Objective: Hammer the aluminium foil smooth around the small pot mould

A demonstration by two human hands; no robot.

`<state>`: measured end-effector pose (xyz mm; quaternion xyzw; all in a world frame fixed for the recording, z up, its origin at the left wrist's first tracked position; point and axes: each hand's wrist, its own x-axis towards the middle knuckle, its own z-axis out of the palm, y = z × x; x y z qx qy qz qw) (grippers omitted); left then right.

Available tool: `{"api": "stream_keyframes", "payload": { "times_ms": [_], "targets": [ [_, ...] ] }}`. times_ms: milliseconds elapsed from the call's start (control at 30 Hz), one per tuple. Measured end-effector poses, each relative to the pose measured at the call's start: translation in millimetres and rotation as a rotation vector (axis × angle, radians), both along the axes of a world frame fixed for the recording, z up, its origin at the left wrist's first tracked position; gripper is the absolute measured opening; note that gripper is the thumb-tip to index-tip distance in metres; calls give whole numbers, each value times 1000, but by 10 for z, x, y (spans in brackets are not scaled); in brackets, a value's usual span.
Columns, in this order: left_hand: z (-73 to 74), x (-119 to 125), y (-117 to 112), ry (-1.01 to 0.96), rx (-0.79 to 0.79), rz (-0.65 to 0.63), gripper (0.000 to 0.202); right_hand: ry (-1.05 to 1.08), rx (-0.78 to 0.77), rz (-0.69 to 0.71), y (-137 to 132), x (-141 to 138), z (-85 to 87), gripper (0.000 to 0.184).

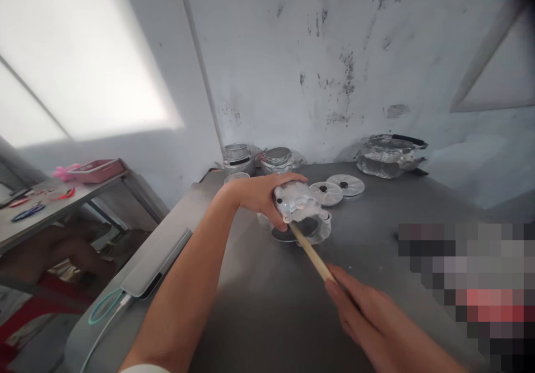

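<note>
Near the middle of the table, my left hand [267,197] is closed around a silvery pot-like thing [298,201] with a crinkled, shiny skin. It is held tilted, and a loop-like handle [325,228] shows at its right side. Its exact kind I cannot make out. A dark round opening or disc [307,229] shows just below it. My right hand [355,300] grips a pale wooden stick [311,253], which slants up to the left. The stick's far end reaches the lower edge of the silvery thing, close to my left fingertips.
Two round lids [351,185] with black knobs lie just beyond. Wrapped metal pots [278,161] stand along the wall, another pot [387,155] at back right. A white power bank [156,261] with cables lies left. A side table holds a pink basket [98,170] and scissors [28,212].
</note>
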<state>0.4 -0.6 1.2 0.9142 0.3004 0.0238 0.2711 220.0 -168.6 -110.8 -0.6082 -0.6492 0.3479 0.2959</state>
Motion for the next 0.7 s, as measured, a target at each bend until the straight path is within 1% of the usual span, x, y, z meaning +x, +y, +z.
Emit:
{"api": "stream_keyframes", "payload": {
  "times_ms": [133, 200, 367, 467, 567, 700],
  "targets": [
    [-5, -3, 4, 0, -16, 7, 105, -58, -121, -14, 23, 75, -102, 45],
    [-7, -1, 3, 1, -19, 12, 106, -45, -129, -3, 20, 73, -111, 46],
    [2, 9, -10, -9, -48, 20, 106, 34, -26, -7, -3, -26, 8, 47],
    [13, 16, -18, -7, -73, 28, 106, 16, -65, -16, -10, -41, 50, 45],
    [17, 20, -21, -13, -61, 34, 106, 10, -127, -4, -14, -18, 48, 45],
    [14, 18, -21, -21, -46, 27, 105, 30, -121, 1, -26, -40, 82, 46]
  ]
}}
